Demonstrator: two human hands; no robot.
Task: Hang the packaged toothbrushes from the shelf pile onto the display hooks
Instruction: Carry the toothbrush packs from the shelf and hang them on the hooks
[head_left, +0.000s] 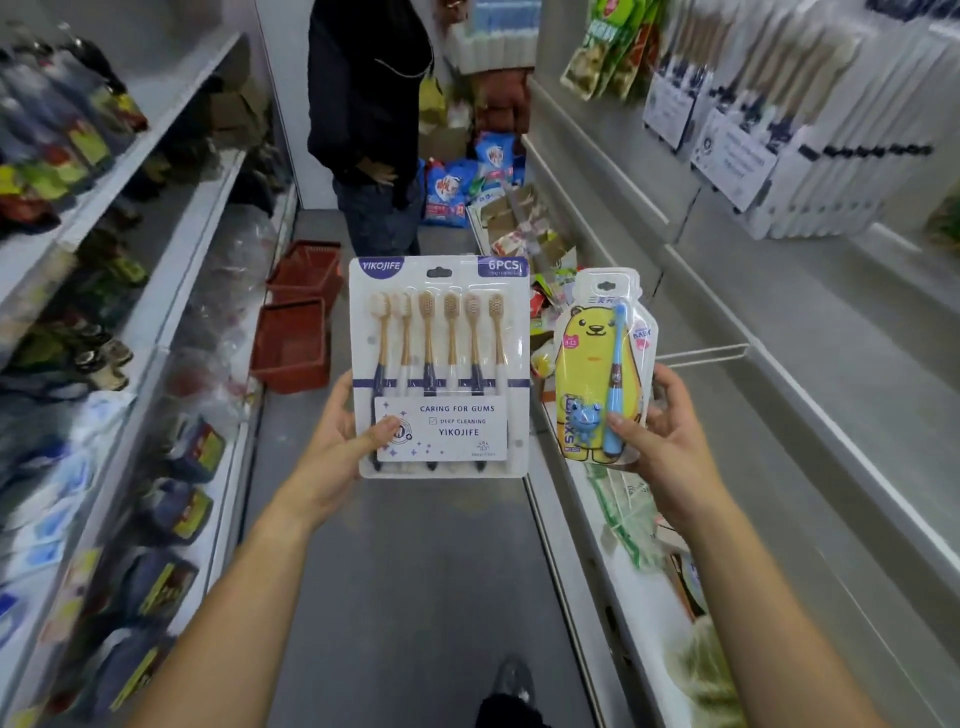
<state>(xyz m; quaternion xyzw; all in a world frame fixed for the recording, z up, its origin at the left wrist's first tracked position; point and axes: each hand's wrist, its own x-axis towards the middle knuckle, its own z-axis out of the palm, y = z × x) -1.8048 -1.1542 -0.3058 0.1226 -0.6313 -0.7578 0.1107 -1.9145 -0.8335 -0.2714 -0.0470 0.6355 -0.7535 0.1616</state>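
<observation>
Step in hand: between pick-up and hanging; two packs held up side by side over the aisle, neither yet on a hook.
Left hand (343, 436): gripping the lower left corner of the six-brush card (439, 364), thumb laid across the front label, fingers behind the card and out of sight.
Right hand (660, 441): pinching the lower right of the bear-shaped child's pack (602, 364), thumb on the front, fingers (655, 375) curled round its far edge.
Where the packs are: both upright in mid-air, near each other but apart, hang slots at the top free.
Nearest hook: bare wire hook (701, 353) jutting from the right-hand wall, just beyond the right hand; probably the spot for the small pack.
Matching stock: white multi-brush packs (831, 130) already hanging upper right; likely home for the big card.
Next move calls for: turning toward the right wall, raising one pack until its slot meets the hook tip, then sliding it on; best one pack at a time, the other held clear.
Hidden or unclear: shelf pile (628, 519) under the right hand blurred, contents unreadable; left-hand shelves smeared; bystander (369, 104) ahead cut off at the top edge.
</observation>
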